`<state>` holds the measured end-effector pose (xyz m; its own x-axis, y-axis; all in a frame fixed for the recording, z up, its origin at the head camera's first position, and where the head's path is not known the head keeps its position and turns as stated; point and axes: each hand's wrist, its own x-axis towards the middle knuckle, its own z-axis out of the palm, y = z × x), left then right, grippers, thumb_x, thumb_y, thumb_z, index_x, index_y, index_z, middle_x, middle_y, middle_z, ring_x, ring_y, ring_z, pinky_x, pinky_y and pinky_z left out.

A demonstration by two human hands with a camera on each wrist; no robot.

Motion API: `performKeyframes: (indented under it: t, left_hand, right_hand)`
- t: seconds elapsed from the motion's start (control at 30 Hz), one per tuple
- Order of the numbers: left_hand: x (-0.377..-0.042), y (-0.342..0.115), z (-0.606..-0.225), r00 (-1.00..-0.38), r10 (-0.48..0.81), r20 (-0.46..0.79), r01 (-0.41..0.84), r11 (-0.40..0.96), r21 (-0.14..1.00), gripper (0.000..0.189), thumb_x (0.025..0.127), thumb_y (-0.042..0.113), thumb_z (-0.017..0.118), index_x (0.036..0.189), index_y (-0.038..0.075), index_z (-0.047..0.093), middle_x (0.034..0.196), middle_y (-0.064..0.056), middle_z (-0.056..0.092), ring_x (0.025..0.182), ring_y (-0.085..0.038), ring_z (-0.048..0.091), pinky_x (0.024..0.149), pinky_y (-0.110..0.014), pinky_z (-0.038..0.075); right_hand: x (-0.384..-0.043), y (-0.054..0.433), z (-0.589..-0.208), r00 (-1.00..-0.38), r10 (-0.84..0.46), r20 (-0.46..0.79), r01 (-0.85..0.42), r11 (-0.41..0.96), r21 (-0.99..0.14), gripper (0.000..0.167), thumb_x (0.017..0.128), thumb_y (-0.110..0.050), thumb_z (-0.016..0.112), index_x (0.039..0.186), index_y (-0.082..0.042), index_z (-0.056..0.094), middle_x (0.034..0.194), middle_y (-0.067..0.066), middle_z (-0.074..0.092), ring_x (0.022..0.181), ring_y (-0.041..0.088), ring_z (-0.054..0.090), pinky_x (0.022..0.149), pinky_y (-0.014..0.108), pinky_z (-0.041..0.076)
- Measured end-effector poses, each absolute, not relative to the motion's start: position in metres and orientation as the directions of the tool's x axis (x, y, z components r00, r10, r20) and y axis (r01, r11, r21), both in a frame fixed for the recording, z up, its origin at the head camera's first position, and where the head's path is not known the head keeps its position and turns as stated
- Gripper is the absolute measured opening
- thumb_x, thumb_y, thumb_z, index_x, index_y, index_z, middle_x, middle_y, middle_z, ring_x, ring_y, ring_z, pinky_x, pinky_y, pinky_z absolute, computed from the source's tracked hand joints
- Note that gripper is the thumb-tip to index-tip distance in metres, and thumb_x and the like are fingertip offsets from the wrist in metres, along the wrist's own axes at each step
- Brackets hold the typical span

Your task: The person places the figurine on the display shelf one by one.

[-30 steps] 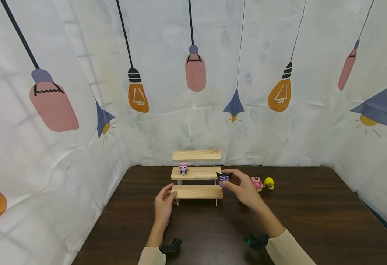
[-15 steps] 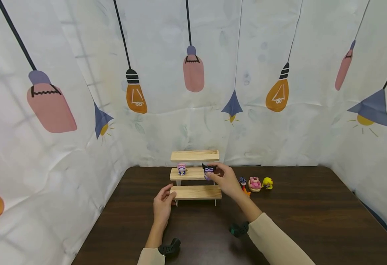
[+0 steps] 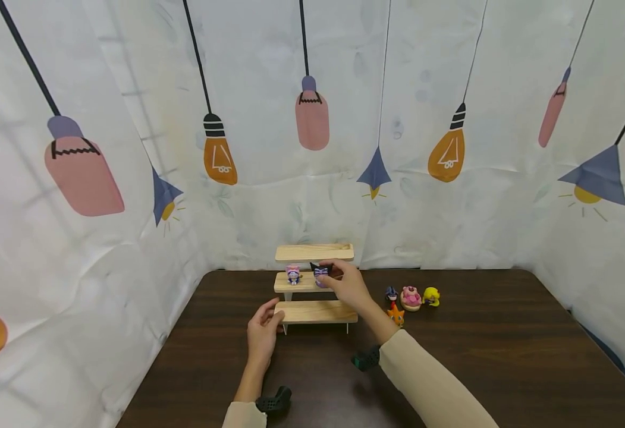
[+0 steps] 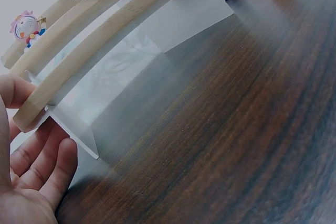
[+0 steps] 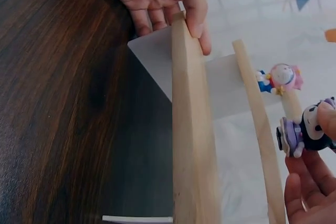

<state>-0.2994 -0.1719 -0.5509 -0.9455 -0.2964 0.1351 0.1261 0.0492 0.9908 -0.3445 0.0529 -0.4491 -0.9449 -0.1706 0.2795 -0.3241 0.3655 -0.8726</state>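
A three-tier display stand with pale wooden shelves point(image 3: 316, 312) and clear side panels stands on the table. My left hand point(image 3: 263, 333) grips the left end of its lowest shelf, thumb on top and fingers below, as the left wrist view shows. In my right hand point(image 3: 348, 286) is a black-and-purple figurine point(image 5: 310, 127), pinched between thumb and fingers at the middle shelf. A small figurine with a pink hood point(image 3: 293, 274) stands on the left part of that same shelf. In the head view the right fingers partly cover the held figurine.
Right of the stand, several figurines sit on the dark wooden table point(image 3: 478, 356): a pink one point(image 3: 411, 298), a yellow one point(image 3: 431, 296), a dark blue one point(image 3: 391, 293) and an orange one point(image 3: 396, 315). A lamp-printed cloth point(image 3: 269, 208) hangs behind.
My right hand has carried the black-and-purple figurine leftward, from beside the stand's right end to the middle shelf near the pink-hooded one. My left hand keeps its grip on the lowest shelf.
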Motion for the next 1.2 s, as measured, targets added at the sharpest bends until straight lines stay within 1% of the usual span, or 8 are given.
performKeyframes:
  t: [0.17, 0.4, 0.57, 0.73, 0.83, 0.93, 1.07, 1.2]
  left_hand:
    - [-0.300, -0.172, -0.551, -0.945, -0.298, 0.135, 0.125, 0.052, 0.991, 0.034, 0.095, 0.009, 0.070, 0.129, 0.010, 0.070, 0.091, -0.001, 0.069, 0.071, -0.009, 0.062, 0.066, -0.028, 0.058]
    - [-0.301, -0.173, -0.555, -0.945, -0.302, 0.127, 0.112, 0.067, 0.992, 0.034, 0.096, 0.010, 0.070, 0.130, 0.012, 0.070, 0.094, -0.005, 0.070, 0.073, -0.007, 0.063, 0.066, -0.027, 0.058]
    - [-0.302, -0.173, -0.554, -0.946, -0.299, 0.126, 0.113, 0.061, 0.992, 0.035, 0.096, 0.010, 0.070, 0.131, 0.010, 0.069, 0.095, -0.007, 0.070, 0.072, -0.006, 0.062, 0.065, -0.026, 0.057]
    - [-0.302, -0.173, -0.552, -0.949, -0.290, 0.121, 0.109, 0.058, 0.992, 0.037, 0.096, 0.012, 0.070, 0.132, 0.008, 0.068, 0.096, -0.008, 0.070, 0.073, -0.006, 0.062, 0.065, -0.025, 0.057]
    - [-0.302, -0.173, -0.551, -0.950, -0.288, 0.119, 0.106, 0.060, 0.993, 0.037, 0.096, 0.012, 0.070, 0.133, 0.008, 0.067, 0.097, -0.009, 0.070, 0.073, -0.006, 0.062, 0.066, -0.025, 0.057]
    - [-0.301, -0.173, -0.552, -0.950, -0.288, 0.123, 0.109, 0.062, 0.992, 0.036, 0.096, 0.012, 0.070, 0.133, 0.008, 0.067, 0.098, -0.010, 0.070, 0.074, -0.006, 0.062, 0.066, -0.025, 0.057]
    - [-0.301, -0.173, -0.552, -0.949, -0.290, 0.125, 0.112, 0.063, 0.992, 0.036, 0.096, 0.012, 0.070, 0.132, 0.009, 0.068, 0.097, -0.009, 0.069, 0.073, -0.006, 0.062, 0.066, -0.025, 0.057]
    - [-0.301, -0.173, -0.552, -0.949, -0.288, 0.127, 0.114, 0.062, 0.992, 0.035, 0.096, 0.011, 0.069, 0.132, 0.009, 0.068, 0.096, -0.007, 0.069, 0.072, -0.006, 0.062, 0.067, -0.025, 0.057]
  right_hand:
    - [-0.348, 0.046, -0.450, -0.947, -0.162, 0.276, -0.318, 0.383, -0.867, 0.034, 0.094, -0.022, 0.075, 0.128, -0.017, 0.071, 0.110, 0.009, 0.069, 0.099, 0.024, 0.068, 0.082, 0.038, 0.059]
    - [-0.352, 0.041, -0.451, -0.949, -0.146, 0.279, -0.314, 0.381, -0.870, 0.034, 0.093, -0.022, 0.076, 0.126, -0.018, 0.072, 0.108, 0.007, 0.070, 0.097, 0.021, 0.067, 0.084, 0.038, 0.058]
    - [-0.354, 0.038, -0.452, -0.952, -0.136, 0.274, -0.306, 0.394, -0.867, 0.034, 0.093, -0.023, 0.076, 0.126, -0.019, 0.072, 0.108, 0.007, 0.070, 0.097, 0.021, 0.065, 0.085, 0.038, 0.057]
    - [-0.357, 0.036, -0.453, -0.952, -0.127, 0.277, -0.305, 0.397, -0.866, 0.033, 0.092, -0.024, 0.077, 0.125, -0.019, 0.072, 0.106, 0.006, 0.070, 0.093, 0.018, 0.064, 0.080, 0.033, 0.055]
    - [-0.358, 0.035, -0.454, -0.953, -0.123, 0.275, -0.302, 0.396, -0.867, 0.032, 0.093, -0.023, 0.077, 0.124, -0.019, 0.072, 0.104, 0.006, 0.070, 0.091, 0.018, 0.064, 0.078, 0.033, 0.054]
    - [-0.358, 0.035, -0.455, -0.954, -0.120, 0.276, -0.301, 0.404, -0.864, 0.033, 0.093, -0.022, 0.077, 0.125, -0.019, 0.072, 0.104, 0.006, 0.070, 0.093, 0.019, 0.064, 0.081, 0.035, 0.055]
    - [-0.357, 0.035, -0.456, -0.952, -0.127, 0.279, -0.306, 0.410, -0.859, 0.035, 0.093, -0.021, 0.076, 0.128, -0.019, 0.071, 0.108, 0.008, 0.070, 0.098, 0.022, 0.066, 0.088, 0.040, 0.057]
    - [-0.357, 0.035, -0.456, -0.952, -0.137, 0.275, -0.307, 0.407, -0.860, 0.036, 0.094, -0.021, 0.075, 0.130, -0.018, 0.069, 0.110, 0.010, 0.070, 0.103, 0.025, 0.068, 0.091, 0.043, 0.057]
